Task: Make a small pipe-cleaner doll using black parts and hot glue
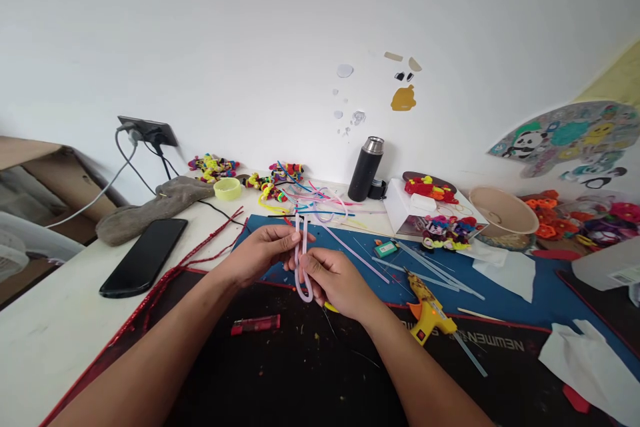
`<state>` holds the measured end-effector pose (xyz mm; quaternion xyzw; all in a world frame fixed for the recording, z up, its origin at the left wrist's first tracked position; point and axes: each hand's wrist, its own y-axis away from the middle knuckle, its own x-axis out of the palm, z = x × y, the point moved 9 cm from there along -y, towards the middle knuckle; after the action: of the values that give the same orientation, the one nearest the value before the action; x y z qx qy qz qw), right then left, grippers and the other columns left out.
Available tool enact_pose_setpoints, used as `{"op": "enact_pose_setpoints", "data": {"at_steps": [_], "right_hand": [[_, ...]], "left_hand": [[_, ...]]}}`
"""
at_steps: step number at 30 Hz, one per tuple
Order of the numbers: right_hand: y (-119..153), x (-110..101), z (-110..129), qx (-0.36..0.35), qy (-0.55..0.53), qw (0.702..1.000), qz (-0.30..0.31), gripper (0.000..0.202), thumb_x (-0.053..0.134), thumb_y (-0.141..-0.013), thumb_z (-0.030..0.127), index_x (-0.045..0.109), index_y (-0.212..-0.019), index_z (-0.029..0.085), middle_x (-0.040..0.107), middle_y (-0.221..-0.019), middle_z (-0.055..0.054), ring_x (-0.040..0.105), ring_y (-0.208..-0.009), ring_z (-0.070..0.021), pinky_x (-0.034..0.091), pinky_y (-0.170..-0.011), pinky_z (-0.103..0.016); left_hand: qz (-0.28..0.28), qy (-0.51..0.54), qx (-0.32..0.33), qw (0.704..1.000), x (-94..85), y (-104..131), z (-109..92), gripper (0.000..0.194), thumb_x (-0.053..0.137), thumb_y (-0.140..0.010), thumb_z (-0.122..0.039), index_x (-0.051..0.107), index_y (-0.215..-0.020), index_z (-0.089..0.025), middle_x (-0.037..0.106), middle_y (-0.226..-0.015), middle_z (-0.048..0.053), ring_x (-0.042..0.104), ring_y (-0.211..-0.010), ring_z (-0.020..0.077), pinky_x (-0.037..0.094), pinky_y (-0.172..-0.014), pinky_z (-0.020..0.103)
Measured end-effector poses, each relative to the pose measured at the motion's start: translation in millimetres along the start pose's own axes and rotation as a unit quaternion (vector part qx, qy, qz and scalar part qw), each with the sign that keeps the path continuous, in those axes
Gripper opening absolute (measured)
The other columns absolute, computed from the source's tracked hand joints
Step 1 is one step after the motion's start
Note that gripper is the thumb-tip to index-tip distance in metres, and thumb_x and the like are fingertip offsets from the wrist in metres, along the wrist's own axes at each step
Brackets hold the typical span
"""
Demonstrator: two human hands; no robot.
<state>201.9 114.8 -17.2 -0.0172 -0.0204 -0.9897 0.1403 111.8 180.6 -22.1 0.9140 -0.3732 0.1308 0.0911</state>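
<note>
A pale lilac pipe cleaner (305, 293) is bent into a long narrow U, its loop hanging down and its two ends pointing away from me. My left hand (265, 253) pinches it on the left side, near the upper part. Lower down and to the right, my right hand (335, 277) has thumb and fingers closed on the same piece. Both hands are close together above the blue mat (360, 263). A straight lilac pipe cleaner (357, 255) lies on that mat, right of my hands.
A yellow glue gun (430, 317) lies at the right among clear glue sticks (440, 267). Behind stand a black flask (367, 170) and a white box (400, 210). At the left are a phone (145, 257), driftwood (150, 210) and red cords (165, 280). A red lighter (256, 325) is nearer me.
</note>
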Motion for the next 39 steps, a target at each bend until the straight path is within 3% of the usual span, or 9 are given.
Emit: {"op": "enact_pose_setpoints", "data": {"at_steps": [6,13,22,25,32,39], "right_hand": [[1,3,0,-0.003,0.014,1.0,0.015,0.056,0.06,-0.096,0.071,0.073,-0.099,0.016,0.054,-0.059,0.006,0.045,-0.041,-0.007,0.033,-0.043,-0.021],[1,4,0,-0.004,0.013,1.0,0.012,0.054,0.061,-0.096,0.071,0.07,-0.09,0.018,0.052,-0.054,0.007,0.045,-0.04,-0.0074,0.034,-0.043,-0.021],[1,6,-3,0.015,0.001,1.0,0.019,0.054,0.063,-0.094,0.071,0.069,-0.09,0.018,0.052,-0.057,0.007,0.044,-0.041,-0.0071,0.034,-0.042,-0.021],[-1,-1,-4,0.021,-0.019,1.0,-0.011,0.054,0.065,-0.091,0.073,0.066,-0.088,0.019,0.053,-0.057,0.007,0.044,-0.041,-0.0074,0.032,-0.04,-0.02],[-2,-32,-1,-0.007,-0.048,0.988,-0.147,0.05,0.071,-0.087,0.07,0.063,-0.087,0.02,0.052,-0.053,0.008,0.044,-0.039,-0.0075,0.027,-0.039,-0.02],[-5,-27,-5,-0.005,-0.044,0.991,-0.128,0.043,0.074,-0.086,0.061,0.064,-0.092,0.02,0.059,-0.059,0.006,0.044,-0.04,-0.0075,0.032,-0.04,-0.021]], "left_hand": [[0.001,0.02,-0.007,1.0,0.6,1,0,0.041,0.09,-0.078,-0.049,0.084,-0.096,-0.012,0.067,-0.065,0.003,0.054,-0.055,0.0097,0.042,-0.055,0.022],[0.007,0.038,-0.014,0.999,0.3,2,3,0.04,0.092,-0.076,-0.045,0.085,-0.098,-0.012,0.069,-0.067,0.004,0.055,-0.055,0.0093,0.043,-0.054,0.021],[0.015,0.017,-0.006,1.0,5.5,2,-5,0.036,0.092,-0.076,-0.046,0.081,-0.079,-0.012,0.068,-0.062,0.003,0.054,-0.051,0.0087,0.042,-0.051,0.02],[0.024,-0.003,-0.007,1.0,6.2,4,-7,0.037,0.09,-0.078,-0.047,0.08,-0.075,-0.012,0.068,-0.061,0.003,0.054,-0.05,0.0086,0.042,-0.05,0.02],[0.04,-0.069,-0.051,0.995,9.0,5,2,0.041,0.087,-0.079,-0.053,0.08,-0.078,-0.013,0.067,-0.056,0.002,0.056,-0.047,0.0103,0.041,-0.047,0.021],[0.08,-0.104,-0.068,0.989,15.9,7,7,0.038,0.083,-0.083,-0.052,0.08,-0.081,-0.014,0.067,-0.061,0.003,0.055,-0.049,0.0108,0.041,-0.049,0.023]]}}
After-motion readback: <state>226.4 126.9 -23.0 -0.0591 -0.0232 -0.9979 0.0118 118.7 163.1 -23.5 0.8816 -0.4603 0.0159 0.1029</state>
